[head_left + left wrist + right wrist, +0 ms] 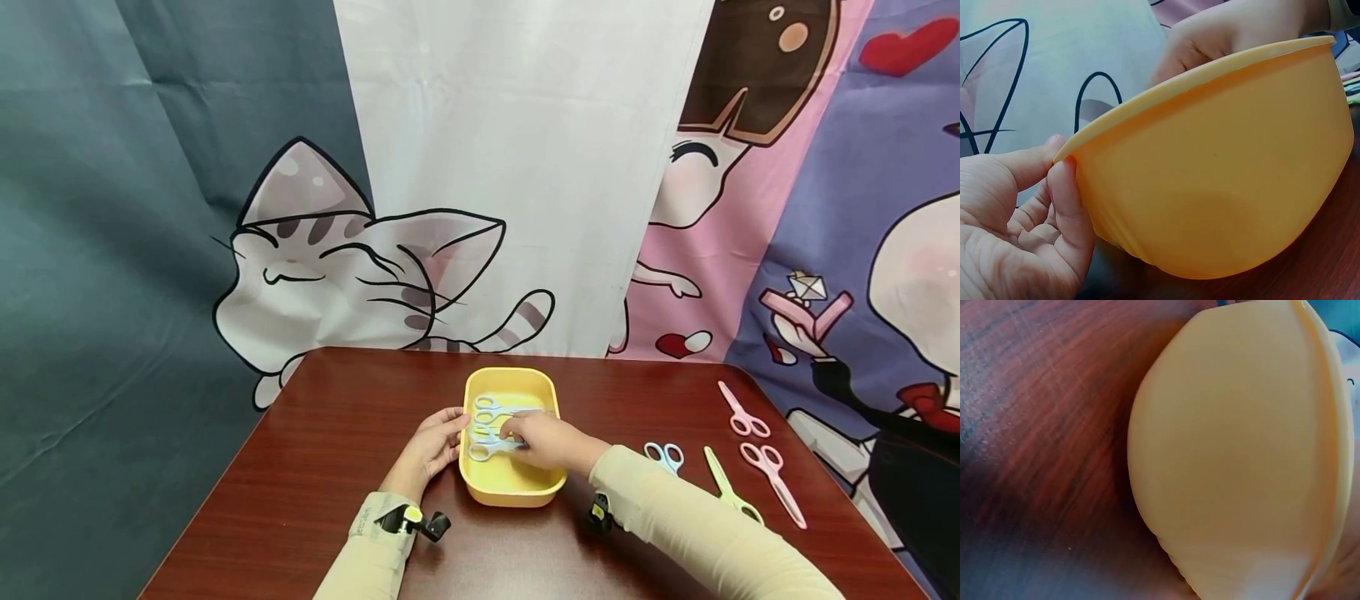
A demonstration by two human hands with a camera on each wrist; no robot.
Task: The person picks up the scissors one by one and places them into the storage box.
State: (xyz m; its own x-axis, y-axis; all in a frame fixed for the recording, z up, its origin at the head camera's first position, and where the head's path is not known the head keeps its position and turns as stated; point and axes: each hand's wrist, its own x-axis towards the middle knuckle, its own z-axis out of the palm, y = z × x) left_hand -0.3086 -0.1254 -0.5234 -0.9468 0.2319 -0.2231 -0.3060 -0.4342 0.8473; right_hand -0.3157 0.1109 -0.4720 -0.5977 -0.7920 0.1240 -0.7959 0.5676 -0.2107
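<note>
My left hand [431, 447] pinches the left rim of a yellow plastic basin [512, 497], its thumb and forefinger at the rim in the left wrist view. Over the basin's right side reaches my right hand [553, 442], fingers curled down at the light blue scissors [483, 452], whose blades pass under them. Several pale blue scissors lie inside with their handles to the left; one pair [486, 403] is farther back. The basin's outer wall [1229, 444] fills most of the right wrist view and hides the right fingertips.
To the right on the dark red-brown table [300, 500] lie blue scissors [665, 455], partly behind the right sleeve, yellow-green scissors [723, 479], and two pink pairs, the far scissors [742, 414] and near scissors [772, 479]. A printed curtain [525, 167] hangs behind the table.
</note>
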